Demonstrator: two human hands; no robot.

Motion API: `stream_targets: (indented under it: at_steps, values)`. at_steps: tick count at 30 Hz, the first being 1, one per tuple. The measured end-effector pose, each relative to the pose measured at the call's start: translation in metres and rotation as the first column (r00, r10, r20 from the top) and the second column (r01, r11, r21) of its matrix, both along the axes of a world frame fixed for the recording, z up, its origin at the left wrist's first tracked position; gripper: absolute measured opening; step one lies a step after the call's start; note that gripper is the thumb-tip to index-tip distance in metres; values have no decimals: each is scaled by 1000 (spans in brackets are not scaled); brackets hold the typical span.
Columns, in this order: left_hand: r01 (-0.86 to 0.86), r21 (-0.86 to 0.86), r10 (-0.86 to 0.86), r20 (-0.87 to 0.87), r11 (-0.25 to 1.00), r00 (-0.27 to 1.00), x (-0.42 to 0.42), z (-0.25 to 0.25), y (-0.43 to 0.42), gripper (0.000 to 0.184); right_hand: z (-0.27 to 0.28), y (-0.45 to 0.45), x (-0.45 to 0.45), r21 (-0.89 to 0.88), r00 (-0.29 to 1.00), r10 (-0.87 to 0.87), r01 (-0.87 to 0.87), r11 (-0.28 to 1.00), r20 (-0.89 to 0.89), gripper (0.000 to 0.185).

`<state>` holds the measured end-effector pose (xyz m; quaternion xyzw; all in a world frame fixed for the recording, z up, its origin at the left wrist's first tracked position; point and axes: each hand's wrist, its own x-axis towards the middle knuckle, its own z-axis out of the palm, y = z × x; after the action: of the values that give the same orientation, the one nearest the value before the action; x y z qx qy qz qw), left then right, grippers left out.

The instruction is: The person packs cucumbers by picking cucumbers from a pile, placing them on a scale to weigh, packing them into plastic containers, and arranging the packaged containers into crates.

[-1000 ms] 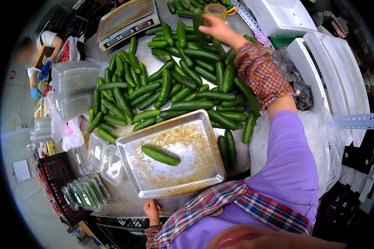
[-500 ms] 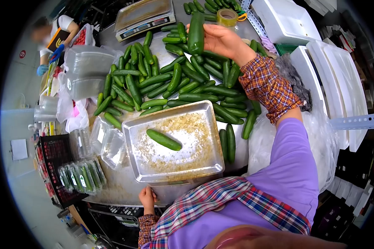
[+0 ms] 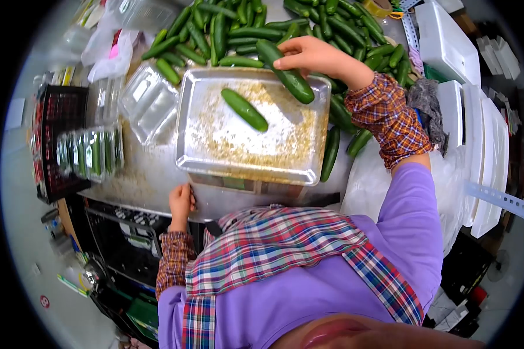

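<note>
My right hand (image 3: 323, 58) is closed on a dark green cucumber (image 3: 286, 72), holding it over the upper right part of a metal tray (image 3: 209, 164). Another cucumber (image 3: 244, 110) lies slantwise in that tray, whose bottom is stained brown. By the table's front edge, left of the tray's near corner, my left hand (image 3: 181, 200) is curled into a loose fist with nothing visible in it. Behind the tray spreads a large pile of cucumbers (image 3: 244, 41), and a few more lie along its right side.
Clear plastic trays (image 3: 151, 104) lie left of the metal tray. Packed cucumbers (image 3: 90, 152) stand by a black crate (image 3: 61, 136). White foam boxes (image 3: 445, 41), a grey cloth (image 3: 428, 107) and clear plastic sheeting (image 3: 372, 186) are on the right. A tape roll (image 3: 378, 7) lies at the back.
My right hand has brought its cucumber from above the pile down and nearer, over the tray. The camera view has tilted downward. My left hand is still a fist near the table edge.
</note>
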<state>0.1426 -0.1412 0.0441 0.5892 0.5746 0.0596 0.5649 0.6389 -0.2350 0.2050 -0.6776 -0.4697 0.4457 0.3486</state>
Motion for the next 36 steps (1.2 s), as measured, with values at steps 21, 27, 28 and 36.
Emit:
stream_targets:
  at_steps: [21, 27, 28, 36]
  values:
    - [88, 27, -92, 289, 996, 953, -18, -22, 4, 26, -37, -23, -89, 69, 896, -172, 158, 985, 410, 38]
    - [74, 75, -100, 428, 994, 898, -29, -34, 0, 22, -10, -54, -90, 61, 830, -188, 183, 981, 525, 42]
    - [74, 103, -114, 464, 992, 878, -29, -41, 1, 22, -8, -60, -92, 92, 803, -204, 185, 978, 560, 42]
    - [92, 149, -157, 519, 985, 840, -34, -48, -2, 19, 14, -73, -110, 134, 792, -251, 213, 968, 557, 42]
